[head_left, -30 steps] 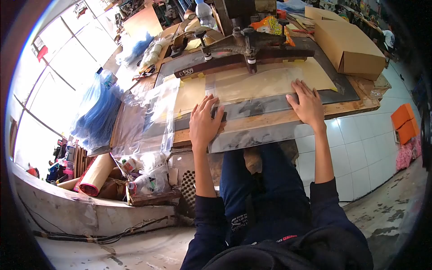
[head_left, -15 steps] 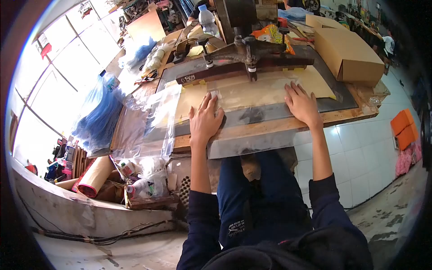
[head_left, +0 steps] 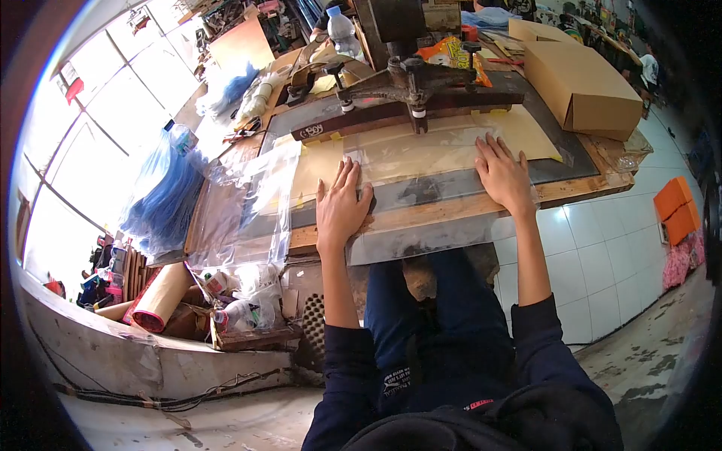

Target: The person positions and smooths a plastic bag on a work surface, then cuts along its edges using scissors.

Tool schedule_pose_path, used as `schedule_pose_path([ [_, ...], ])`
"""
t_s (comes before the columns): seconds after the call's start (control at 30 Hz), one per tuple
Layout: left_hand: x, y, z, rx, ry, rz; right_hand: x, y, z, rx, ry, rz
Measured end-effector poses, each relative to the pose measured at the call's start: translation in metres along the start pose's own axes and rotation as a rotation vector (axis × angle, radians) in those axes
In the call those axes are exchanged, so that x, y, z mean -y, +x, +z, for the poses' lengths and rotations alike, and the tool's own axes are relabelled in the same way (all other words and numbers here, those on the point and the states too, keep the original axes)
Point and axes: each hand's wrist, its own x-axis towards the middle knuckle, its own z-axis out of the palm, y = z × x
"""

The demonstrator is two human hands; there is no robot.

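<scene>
My left hand (head_left: pixel 344 207) lies flat with its fingers stretched forward on a clear plastic sheet (head_left: pixel 417 244), which hangs over the table's front edge. My right hand (head_left: pixel 502 174) rests on the same sheet nearer its right end, fingers extended and nothing in its grasp. Under the sheet lies a tan board (head_left: pixel 538 135) on a dark mat (head_left: pixel 568 171). Just beyond my fingertips, the dark metal bar (head_left: pixel 451 107) of a press stands across the board. More clear plastic (head_left: pixel 241 207) is spread left of my left hand and droops over the edge.
A cardboard box (head_left: pixel 583 86) sits at the table's right. Blue plastic strips (head_left: pixel 162 192) hang at the left, and a bottle (head_left: pixel 342 31) stands behind the press. Below left are a cardboard roll (head_left: pixel 162 297) and plastic bottles. Orange items (head_left: pixel 677 210) lie on the tiled floor.
A small white patch seen beside my left fingertips no longer shows. Both hands stay almost in place on the plastic sheet; the view has shifted slightly.
</scene>
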Motion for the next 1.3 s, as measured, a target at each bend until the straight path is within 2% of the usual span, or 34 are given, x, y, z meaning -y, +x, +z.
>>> schedule_pose_path([
  [1.3,0.0036,-0.0001,0.0015,-0.071,-0.121,0.049,-0.0003,-0.0004,-0.0004,-0.01,0.009,0.002],
])
